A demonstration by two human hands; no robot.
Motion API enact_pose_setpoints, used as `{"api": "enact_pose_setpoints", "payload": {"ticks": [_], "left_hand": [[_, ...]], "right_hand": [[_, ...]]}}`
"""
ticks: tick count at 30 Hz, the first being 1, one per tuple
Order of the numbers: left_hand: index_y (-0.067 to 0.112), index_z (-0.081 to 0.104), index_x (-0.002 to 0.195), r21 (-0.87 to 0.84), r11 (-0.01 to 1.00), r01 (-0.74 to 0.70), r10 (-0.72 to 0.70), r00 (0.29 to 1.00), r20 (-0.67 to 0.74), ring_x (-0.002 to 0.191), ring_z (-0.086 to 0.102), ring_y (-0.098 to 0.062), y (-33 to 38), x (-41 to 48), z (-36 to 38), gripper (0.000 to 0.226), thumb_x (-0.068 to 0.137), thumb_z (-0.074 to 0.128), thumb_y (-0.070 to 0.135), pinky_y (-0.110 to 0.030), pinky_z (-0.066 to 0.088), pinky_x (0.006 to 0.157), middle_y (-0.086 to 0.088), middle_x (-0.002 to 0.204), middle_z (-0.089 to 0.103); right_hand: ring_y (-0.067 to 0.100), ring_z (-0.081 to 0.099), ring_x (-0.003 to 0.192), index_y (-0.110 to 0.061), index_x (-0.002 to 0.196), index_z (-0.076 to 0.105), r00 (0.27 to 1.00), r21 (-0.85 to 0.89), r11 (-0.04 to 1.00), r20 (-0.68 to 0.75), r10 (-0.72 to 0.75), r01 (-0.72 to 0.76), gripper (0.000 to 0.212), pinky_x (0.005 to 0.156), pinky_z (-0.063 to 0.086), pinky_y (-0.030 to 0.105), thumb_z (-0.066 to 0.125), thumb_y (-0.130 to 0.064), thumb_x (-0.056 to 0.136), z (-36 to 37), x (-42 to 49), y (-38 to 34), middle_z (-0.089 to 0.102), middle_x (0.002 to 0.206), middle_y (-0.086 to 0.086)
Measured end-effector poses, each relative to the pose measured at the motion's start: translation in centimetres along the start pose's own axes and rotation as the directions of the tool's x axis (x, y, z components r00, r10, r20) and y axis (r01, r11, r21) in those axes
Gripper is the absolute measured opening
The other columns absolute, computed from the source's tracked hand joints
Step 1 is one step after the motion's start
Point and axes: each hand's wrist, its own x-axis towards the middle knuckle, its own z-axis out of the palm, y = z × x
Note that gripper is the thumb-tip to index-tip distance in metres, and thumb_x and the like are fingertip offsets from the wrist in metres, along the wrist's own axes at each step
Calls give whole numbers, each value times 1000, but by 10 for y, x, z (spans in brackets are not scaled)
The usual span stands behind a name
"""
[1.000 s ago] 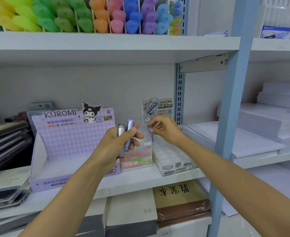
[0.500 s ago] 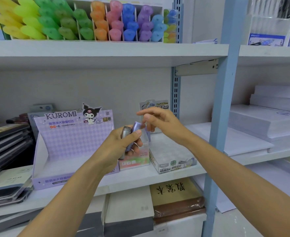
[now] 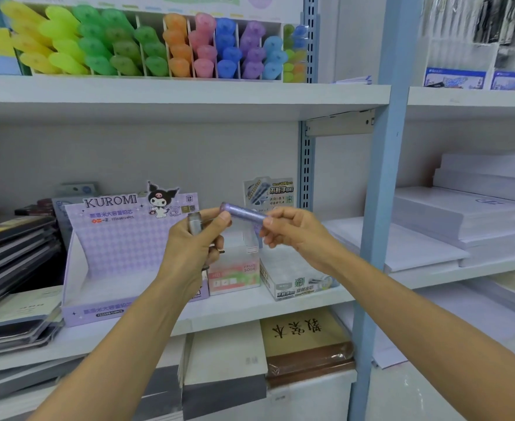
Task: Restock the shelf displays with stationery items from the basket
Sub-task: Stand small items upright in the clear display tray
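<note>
Purple glitter tube (image 3: 242, 213) lies nearly level between the hands, in front of the Kuromi display box (image 3: 113, 247). The right hand (image 3: 292, 235) pinches its right end. The left hand (image 3: 195, 250) touches its left end with the thumb tip, fingers curled round a silver tube (image 3: 194, 223). Half a second ago it stood upright in the left fist beside the silver tube, right hand empty above.

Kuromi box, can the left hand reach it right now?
Probably yes. The Kuromi box sits just beyond the left hand, open-fronted, with nothing between them. That hand grips a silver tube, though, and the right hand pinches the purple tube.
</note>
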Motion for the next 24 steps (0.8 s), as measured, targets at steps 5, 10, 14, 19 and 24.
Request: {"api": "enact_pose_setpoints", "payload": {"ticks": [5,10,14,19,24], "left_hand": [[18,73,95,42,997,-59,59,998,1,52,48,-8,-2,-2,4,14,84,72,28,-16,32,38,-1,57,59],[25,75,88,192,977,-97,80,993,92,49,46,-4,-4,-5,8,14,81,71,36,-14,34,41,4,53,55],[31,77,77,233,969,-86,52,987,149,44,41,-4,-3,-8,11,24,69,68,52,-14,33,40,2,54,53],[17,69,91,111,985,133,-145,984,106,61,56,-8,-3,1,11,38,93,53,51,-21,44,48,1,83,72],[9,63,86,62,986,156,-160,984,83,65,56,-13,-4,4,5,33,101,38,24,-26,47,58,-5,79,67]], "right_hand": [[14,69,81,-13,98,69,988,-265,964,146,57,-16,15,77,55,24,65,-25,90,11,-11,5,73,93,8],[22,66,95,-18,124,63,988,-264,952,36,-150,154,29,83,57,34,58,-21,96,13,-1,-13,68,108,6],[28,68,97,-20,116,68,976,-263,947,166,-143,184,24,83,58,37,64,-18,92,15,2,-18,70,108,7],[21,67,91,-2,110,65,969,-223,948,-39,-242,228,20,84,56,33,61,-1,91,4,10,-20,68,102,15],[28,67,90,-1,107,66,927,-380,913,-265,-264,151,19,82,57,33,62,3,89,-17,27,-11,68,103,17]]}}
